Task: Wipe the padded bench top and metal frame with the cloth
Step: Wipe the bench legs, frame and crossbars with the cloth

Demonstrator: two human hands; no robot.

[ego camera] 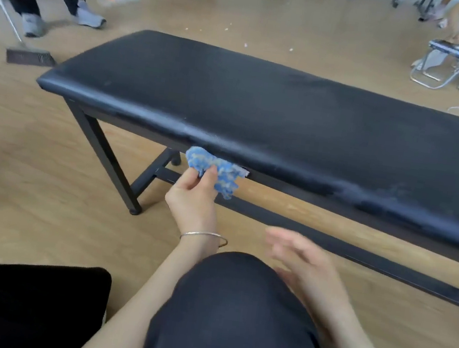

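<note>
Fingers [191, 179] of the left hand [190, 198] clamp the blue cloth [218, 171] under the worktop's [260, 105] front edge; the blurred right hand's [307, 260] fingers are apart.

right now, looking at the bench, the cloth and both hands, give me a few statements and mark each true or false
1. The left hand grips the blue cloth. True.
2. The blue cloth lies in the middle of the padded bench top. False: it is at the near edge, just under the padding.
3. The right hand holds a second cloth. False: it holds nothing. It is blurred, with its fingers spread, above the knee.
4. A broom rests its head on the floor beyond the bench's left end. True.
</note>
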